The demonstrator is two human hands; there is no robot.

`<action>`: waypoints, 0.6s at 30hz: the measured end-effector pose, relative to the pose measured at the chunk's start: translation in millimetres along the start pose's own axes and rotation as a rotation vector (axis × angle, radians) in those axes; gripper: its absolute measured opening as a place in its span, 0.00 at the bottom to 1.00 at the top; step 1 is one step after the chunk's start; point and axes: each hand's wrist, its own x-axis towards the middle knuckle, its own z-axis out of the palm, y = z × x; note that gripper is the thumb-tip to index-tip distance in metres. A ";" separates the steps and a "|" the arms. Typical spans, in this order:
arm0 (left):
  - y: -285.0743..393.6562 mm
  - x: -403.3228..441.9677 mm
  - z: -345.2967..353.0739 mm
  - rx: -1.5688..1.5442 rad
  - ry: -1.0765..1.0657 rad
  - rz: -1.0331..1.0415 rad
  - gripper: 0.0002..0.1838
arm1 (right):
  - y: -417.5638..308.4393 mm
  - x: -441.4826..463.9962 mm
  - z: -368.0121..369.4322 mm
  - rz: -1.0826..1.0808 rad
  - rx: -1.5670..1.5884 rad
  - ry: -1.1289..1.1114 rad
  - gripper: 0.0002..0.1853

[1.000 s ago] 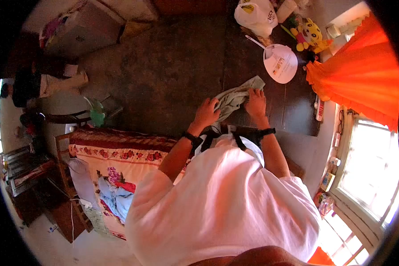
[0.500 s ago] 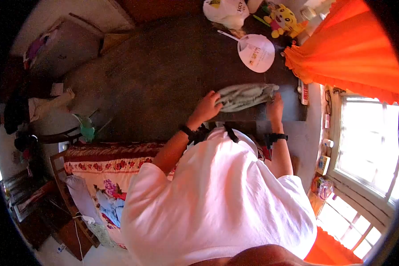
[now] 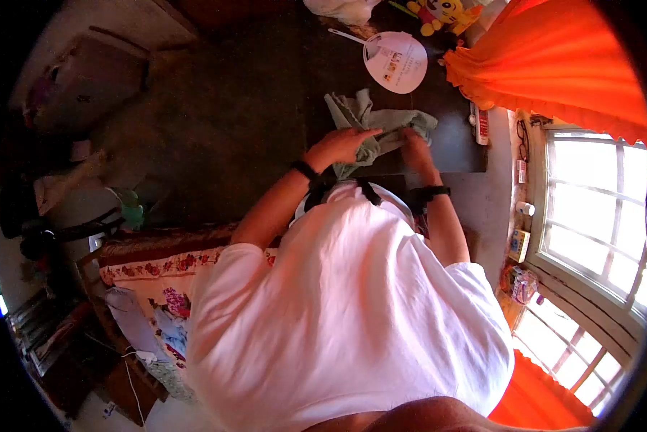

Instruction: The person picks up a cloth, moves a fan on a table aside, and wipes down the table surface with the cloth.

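Observation:
A crumpled grey-green cloth (image 3: 395, 121) lies at the near edge of the dark table, its loose ends fanned out to the left and upward. My left hand (image 3: 341, 146) grips the cloth at its middle, with the index finger stretched to the right across it. My right hand (image 3: 415, 147) is closed on the cloth's right end; the fingertips are partly hidden. Just beyond the cloth rests a white hand fan (image 3: 397, 63) with its handle pointing left.
Far back on the table (image 3: 215, 122) are a white plastic bag (image 3: 344, 10) and a yellow tiger toy (image 3: 439, 14). A red-and-white remote-like object (image 3: 481, 126) lies by the right edge. An orange curtain (image 3: 554, 72) hangs at right. A flowered bedcover (image 3: 158, 273) is at left.
The cloth has gone from a long bundle stretched between both hands to a bunched shape with ends spreading left. My hands have come closer together. The view has shifted slightly.

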 end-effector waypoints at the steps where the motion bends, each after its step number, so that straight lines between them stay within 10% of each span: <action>1: 0.8 10.8 0.5 -0.018 -0.114 -0.043 0.32 | 15.7 -1.8 -8.4 0.068 -0.020 0.065 0.18; 8: -12.4 15.9 17.3 0.113 -0.128 -0.101 0.31 | 98.0 -27.3 -52.6 0.474 -0.229 0.125 0.13; 10: -37.1 -4.1 40.2 0.037 0.160 -0.010 0.32 | 77.4 -27.1 -58.4 0.459 -0.174 0.058 0.13; 18: -48.5 -55.7 11.9 -0.181 0.021 -0.326 0.30 | 55.4 0.8 -21.8 0.328 0.232 -0.249 0.29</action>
